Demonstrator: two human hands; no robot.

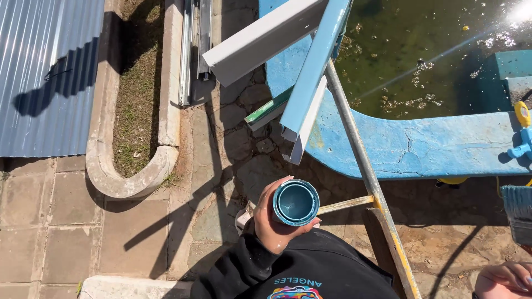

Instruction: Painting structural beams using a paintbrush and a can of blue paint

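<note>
While my left hand (272, 221) wraps its fingers (275, 188) round a small round can (296, 202) of blue paint, held open-topped just above my black sleeve (244, 266), my right hand (505, 281) sits at the bottom right corner with fingers curled; I cannot tell what they clasp. Just above that hand hangs a wide brush (518, 213) with blue-tipped bristles. A paint-spattered ladder rail (366, 166) slants up from beside the can, with a yellowish rung (346, 205) touching behind it. Beyond lies stone paving (233, 160), then the cracked blue pool edge (410, 147). White and pale blue boards (288, 50) lean across it. Farthest is murky green water (421, 50).
</note>
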